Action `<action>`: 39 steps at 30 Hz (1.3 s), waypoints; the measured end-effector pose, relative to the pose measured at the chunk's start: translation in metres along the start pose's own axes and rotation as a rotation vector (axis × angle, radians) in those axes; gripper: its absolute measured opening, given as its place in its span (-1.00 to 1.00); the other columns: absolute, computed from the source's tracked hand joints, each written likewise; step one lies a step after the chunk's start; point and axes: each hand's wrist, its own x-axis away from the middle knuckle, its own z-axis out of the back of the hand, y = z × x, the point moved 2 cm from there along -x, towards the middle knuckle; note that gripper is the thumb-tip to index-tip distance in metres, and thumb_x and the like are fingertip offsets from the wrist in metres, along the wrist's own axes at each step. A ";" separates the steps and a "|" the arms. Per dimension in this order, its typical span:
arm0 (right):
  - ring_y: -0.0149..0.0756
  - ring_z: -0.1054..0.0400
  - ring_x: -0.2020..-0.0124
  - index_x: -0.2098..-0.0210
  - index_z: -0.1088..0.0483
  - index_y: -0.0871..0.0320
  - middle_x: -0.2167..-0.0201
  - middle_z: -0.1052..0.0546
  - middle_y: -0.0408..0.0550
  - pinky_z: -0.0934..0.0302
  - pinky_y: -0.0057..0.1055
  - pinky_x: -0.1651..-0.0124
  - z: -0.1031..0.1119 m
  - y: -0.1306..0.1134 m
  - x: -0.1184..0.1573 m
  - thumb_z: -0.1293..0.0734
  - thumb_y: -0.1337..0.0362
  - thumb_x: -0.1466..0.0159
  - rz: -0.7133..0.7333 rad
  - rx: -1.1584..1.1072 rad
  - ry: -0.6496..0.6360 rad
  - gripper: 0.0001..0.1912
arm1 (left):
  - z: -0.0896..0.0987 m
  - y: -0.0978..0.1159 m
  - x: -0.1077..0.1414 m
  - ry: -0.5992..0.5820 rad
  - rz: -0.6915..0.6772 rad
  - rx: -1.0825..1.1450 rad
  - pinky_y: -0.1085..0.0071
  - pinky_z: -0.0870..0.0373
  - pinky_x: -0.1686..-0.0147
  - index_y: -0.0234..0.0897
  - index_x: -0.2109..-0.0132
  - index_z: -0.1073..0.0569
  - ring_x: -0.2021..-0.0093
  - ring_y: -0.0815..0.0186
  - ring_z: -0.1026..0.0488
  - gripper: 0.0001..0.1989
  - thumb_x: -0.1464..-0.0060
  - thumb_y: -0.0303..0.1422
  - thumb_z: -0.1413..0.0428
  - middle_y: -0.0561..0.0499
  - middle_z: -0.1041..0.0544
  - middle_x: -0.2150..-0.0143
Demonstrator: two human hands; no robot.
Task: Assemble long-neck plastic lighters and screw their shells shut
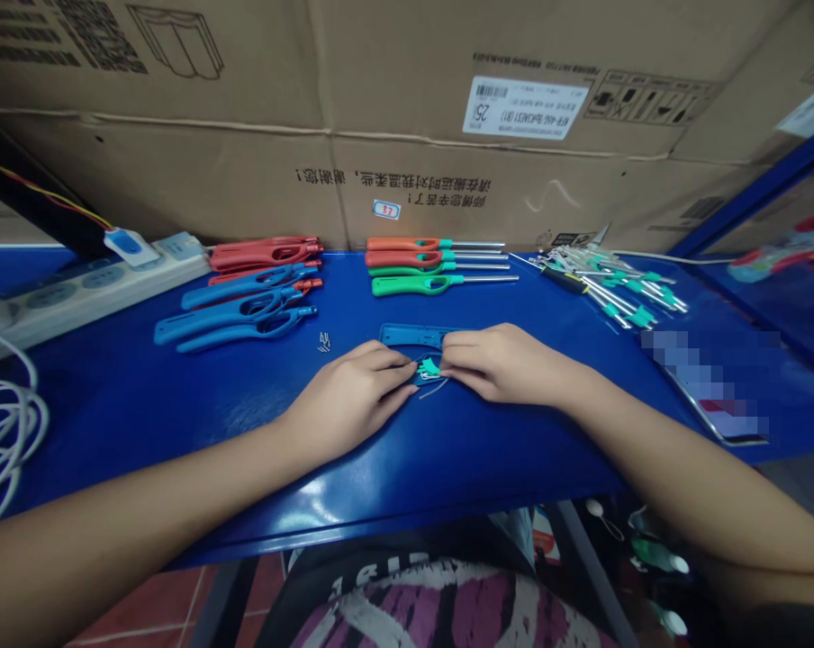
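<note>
My left hand [346, 391] pinches the left side of a small blue lighter housing piece [418, 381]. A turquoise-green part [429, 366] with thin white wires sits in it, between my fingertips. From the right, my right hand [505, 364] has its fingers closed at the same piece, by the green part. My fingers hide much of it. Just behind lies a blue lighter shell half [407, 336], its right end covered by my right hand. A thin grey wire or strip [434, 390] lies in front, and a few small screws [324, 342] lie to the left.
Blue and red lighter housings [245, 310] lie back left, beside a power strip [103, 288]. Lighters with metal tubes [440, 265] are lined up behind my hands. A pile of metal tubes with green parts [623, 283] and a phone [710, 387] are right. Cardboard [245, 189] stands behind.
</note>
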 end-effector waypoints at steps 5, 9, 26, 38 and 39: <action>-0.35 -0.43 0.26 0.27 -0.53 0.15 0.25 -0.56 -0.08 -0.18 -0.43 0.24 0.003 0.004 -0.001 -0.30 0.36 -0.36 -0.088 -0.261 0.025 -0.85 | 0.000 -0.002 -0.001 0.036 0.051 0.102 0.16 -0.51 0.01 -0.35 -0.05 -0.56 0.04 0.13 -0.52 -0.75 -0.27 -0.37 -0.18 -0.12 -0.62 0.06; -0.42 -0.34 0.37 0.22 -0.52 0.17 0.27 -0.50 -0.10 -0.20 -0.46 0.28 0.001 0.010 -0.002 -0.43 0.32 -0.27 -0.190 -0.474 0.046 -0.91 | -0.001 -0.004 -0.002 0.051 0.179 0.223 0.18 -0.47 -0.05 -0.32 -0.07 -0.52 0.00 0.15 -0.53 -0.69 -0.19 -0.39 -0.23 -0.10 -0.59 0.01; -0.37 -0.33 0.34 -0.05 -0.42 0.16 0.10 -0.51 -0.01 -0.15 -0.43 0.28 0.000 -0.001 -0.002 -0.37 0.22 -0.34 -0.122 -0.265 0.025 -0.69 | -0.002 -0.006 -0.007 0.043 0.317 0.390 0.40 -0.41 0.16 -0.27 0.13 -0.59 0.17 0.28 -0.55 -0.84 -0.28 -0.34 -0.13 0.00 -0.63 0.18; -0.42 -0.23 0.44 0.24 -0.48 0.19 0.41 -0.45 -0.14 -0.07 -0.45 0.31 -0.006 -0.005 -0.007 -0.39 0.30 -0.32 -0.177 -0.356 0.142 -0.92 | 0.000 0.000 -0.008 0.053 0.204 0.357 0.35 -0.43 0.13 -0.30 0.11 -0.57 0.18 0.26 -0.53 -0.84 -0.30 -0.40 -0.09 -0.05 -0.60 0.20; -0.42 -0.23 0.44 0.24 -0.48 0.19 0.42 -0.44 -0.15 -0.07 -0.46 0.31 -0.004 -0.004 -0.007 -0.39 0.30 -0.32 -0.177 -0.375 0.134 -0.92 | 0.001 0.001 -0.008 0.055 0.194 0.356 0.34 -0.43 0.13 -0.29 0.11 -0.57 0.17 0.26 -0.53 -0.84 -0.31 -0.40 -0.09 -0.05 -0.60 0.19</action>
